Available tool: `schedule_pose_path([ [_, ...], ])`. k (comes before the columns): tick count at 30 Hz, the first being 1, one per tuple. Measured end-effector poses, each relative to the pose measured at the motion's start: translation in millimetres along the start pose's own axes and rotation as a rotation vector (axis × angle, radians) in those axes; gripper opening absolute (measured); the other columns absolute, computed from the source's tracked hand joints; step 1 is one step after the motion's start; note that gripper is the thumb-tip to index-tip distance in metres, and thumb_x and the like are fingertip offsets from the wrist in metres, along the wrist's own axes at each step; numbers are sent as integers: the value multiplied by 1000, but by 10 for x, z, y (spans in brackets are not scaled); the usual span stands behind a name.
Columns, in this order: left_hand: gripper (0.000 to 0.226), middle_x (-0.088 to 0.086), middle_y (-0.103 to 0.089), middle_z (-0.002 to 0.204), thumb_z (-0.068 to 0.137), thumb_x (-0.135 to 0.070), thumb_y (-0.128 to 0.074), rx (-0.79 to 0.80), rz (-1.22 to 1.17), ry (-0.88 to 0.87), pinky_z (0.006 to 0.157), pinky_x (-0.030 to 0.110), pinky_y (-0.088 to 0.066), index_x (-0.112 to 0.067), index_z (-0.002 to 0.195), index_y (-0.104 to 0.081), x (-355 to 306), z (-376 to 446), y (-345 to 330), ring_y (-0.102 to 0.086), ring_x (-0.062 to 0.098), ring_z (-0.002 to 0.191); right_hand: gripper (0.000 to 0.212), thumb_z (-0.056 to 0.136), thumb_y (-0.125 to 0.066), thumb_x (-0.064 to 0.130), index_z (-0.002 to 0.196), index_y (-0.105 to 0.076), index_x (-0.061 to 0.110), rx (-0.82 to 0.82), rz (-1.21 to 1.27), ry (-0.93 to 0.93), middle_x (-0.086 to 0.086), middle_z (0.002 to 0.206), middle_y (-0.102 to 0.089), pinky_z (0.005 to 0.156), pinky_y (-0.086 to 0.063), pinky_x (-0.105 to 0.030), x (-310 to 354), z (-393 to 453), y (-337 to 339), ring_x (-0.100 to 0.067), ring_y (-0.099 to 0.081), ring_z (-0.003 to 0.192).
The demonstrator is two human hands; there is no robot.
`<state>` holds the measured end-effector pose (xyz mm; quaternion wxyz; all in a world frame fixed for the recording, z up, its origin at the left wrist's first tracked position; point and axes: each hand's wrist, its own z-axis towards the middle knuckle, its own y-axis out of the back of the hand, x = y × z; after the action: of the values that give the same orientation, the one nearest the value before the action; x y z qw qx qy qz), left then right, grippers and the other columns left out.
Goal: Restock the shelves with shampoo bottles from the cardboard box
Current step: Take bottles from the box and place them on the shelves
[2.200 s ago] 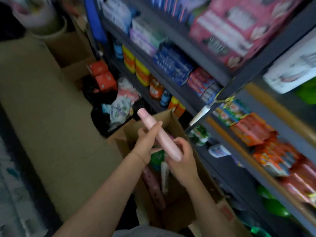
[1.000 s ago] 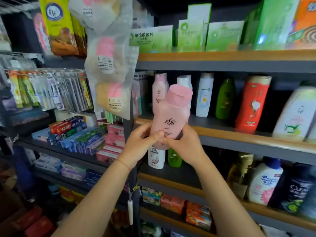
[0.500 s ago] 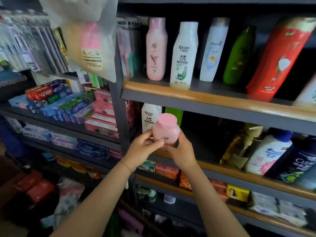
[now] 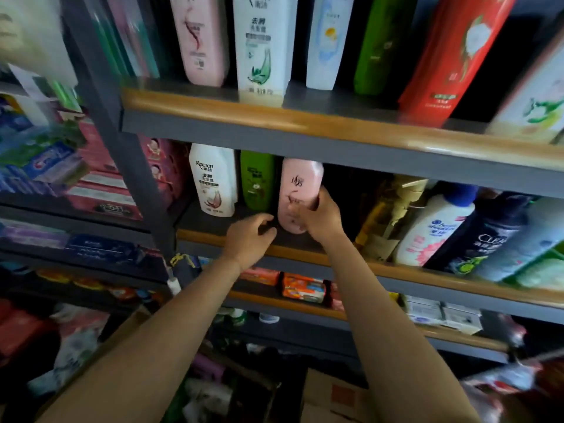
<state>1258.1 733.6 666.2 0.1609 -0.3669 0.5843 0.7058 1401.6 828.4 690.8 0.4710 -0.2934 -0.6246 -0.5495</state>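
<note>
A pink shampoo bottle point(image 4: 300, 181) stands on the middle shelf point(image 4: 427, 271), just right of a green bottle point(image 4: 258, 178) and a white Raclen bottle point(image 4: 213, 178). My right hand point(image 4: 320, 216) grips the pink bottle's lower part, thumb across its front. My left hand point(image 4: 248, 241) hovers just left of the bottle's base with fingers loosely curled, holding nothing. Part of the cardboard box point(image 4: 332, 398) shows at the bottom, between my forearms.
The upper shelf point(image 4: 305, 123) carries pink, white, green and red bottles. Right of the pink bottle stand a gold pump bottle point(image 4: 387, 215), a white Head & Shoulders bottle point(image 4: 433, 227) and a dark Clear bottle point(image 4: 482, 236). Toothpaste boxes point(image 4: 45, 160) fill the left rack.
Both hands carried the pink bottle from the box up to the shelves and onto the middle shelf. My left hand has since let go of it; my right hand still holds it.
</note>
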Motion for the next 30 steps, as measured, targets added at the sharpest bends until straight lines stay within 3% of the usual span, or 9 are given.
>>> schedule_pose_path([
  [3, 27, -8, -76, 105, 92, -40, -54, -66, 117, -113, 96, 42, -49, -30, 102, -78, 153, -4, -96, -68, 17, 103, 51, 80, -81, 23, 122, -53, 16, -7, -13, -20, 1, 108, -63, 81, -54, -35, -22, 165, -74, -19, -61, 101],
  [6, 35, -14, -76, 101, 87, -49, -46, -39, 87, -118, 99, 47, -46, -37, 95, -78, 218, 42, -112, -67, 15, 102, 56, 79, -82, 20, 125, -51, 17, -14, -19, -32, 4, 109, -61, 80, -52, -31, -90, 224, -140, -15, -58, 100],
  [8, 35, -15, -75, 102, 89, -49, -44, -39, 104, -151, 101, 46, -42, -38, 94, -77, 267, 75, -134, -66, 15, 102, 58, 77, -83, 21, 126, -52, 17, -22, -13, -34, 2, 113, -63, 81, -52, -32, -152, 260, -161, -16, -59, 102],
  [11, 38, -14, -73, 108, 91, -47, -40, -32, 161, -159, 99, 35, -31, -37, 92, -76, 284, 92, -172, -60, 15, 104, 58, 77, -83, 22, 127, -55, 15, -35, -7, -32, -1, 117, -65, 79, -49, -27, -162, 340, -166, -17, -61, 104],
  [15, 38, -12, -69, 117, 99, -44, -42, -1, 213, -157, 98, 30, -23, -29, 102, -76, 272, 99, -166, -55, 18, 111, 53, 81, -80, 18, 127, -56, 10, -70, 21, -51, -2, 116, -65, 81, -49, -26, -99, 460, -183, -13, -60, 100],
  [19, 35, -11, -67, 123, 103, -40, -43, 23, 225, -148, 102, 30, -21, -27, 109, -75, 250, 97, -141, -52, 19, 118, 53, 83, -78, 22, 129, -53, 14, -110, 15, -73, -3, 124, -65, 93, -52, -35, -121, 555, -239, -21, -61, 113],
  [25, 35, -13, -67, 122, 102, -38, -43, 13, 211, -138, 101, 28, -21, -26, 106, -76, 242, 102, -158, -52, 17, 116, 48, 86, -75, 21, 128, -52, 14, -111, 18, -80, -3, 126, -63, 95, -50, -34, -140, 664, -263, -22, -60, 116],
  [30, 34, -13, -67, 121, 102, -36, -44, -13, 211, -155, 104, 31, -22, -26, 105, -76, 259, 100, -165, -52, 17, 116, 56, 85, -76, 24, 134, -50, 13, -131, -30, -105, -5, 131, -60, 91, -47, -27, -94, 659, -271, -23, -57, 121],
])
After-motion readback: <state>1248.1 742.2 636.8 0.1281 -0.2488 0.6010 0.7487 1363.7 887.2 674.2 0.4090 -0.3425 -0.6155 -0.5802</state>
